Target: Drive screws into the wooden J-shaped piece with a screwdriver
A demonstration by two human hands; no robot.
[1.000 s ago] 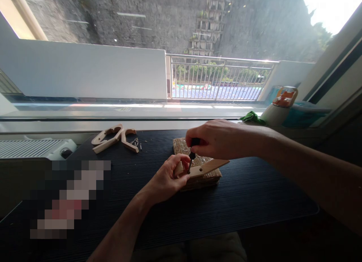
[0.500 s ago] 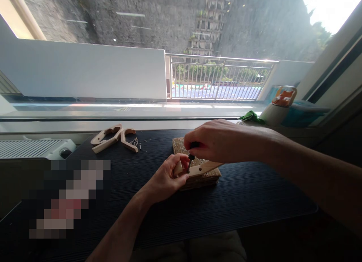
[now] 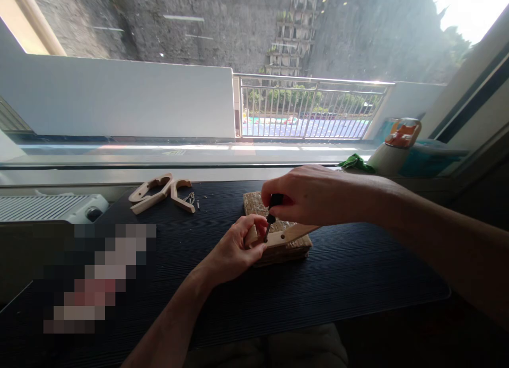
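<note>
My right hand [image 3: 296, 194] is closed round the black handle of a screwdriver [image 3: 274, 202], its shaft slanting down to a hole in a pale wooden piece [image 3: 292, 234]. Another hole shows farther along that piece. My left hand [image 3: 242, 243] pinches the near end of the wooden piece, fingertips close to the screwdriver's tip. Beneath lies a brown block wrapped in tape, perhaps cardboard [image 3: 254, 201], on the dark table. Whether a screw sits under the tip is hidden.
Curved wooden pieces [image 3: 153, 190] and several small screws [image 3: 193, 199] lie at the table's back left. A heater [image 3: 51, 208] stands left of the table [image 3: 350, 283]. By the window are a green cloth [image 3: 355, 164], a white bottle-like object [image 3: 389, 157] and a blue container [image 3: 425, 158].
My right hand has turned slightly, with more of the screwdriver's handle showing. My left hand and the wooden piece keep their places; the whole view has shifted a little.
</note>
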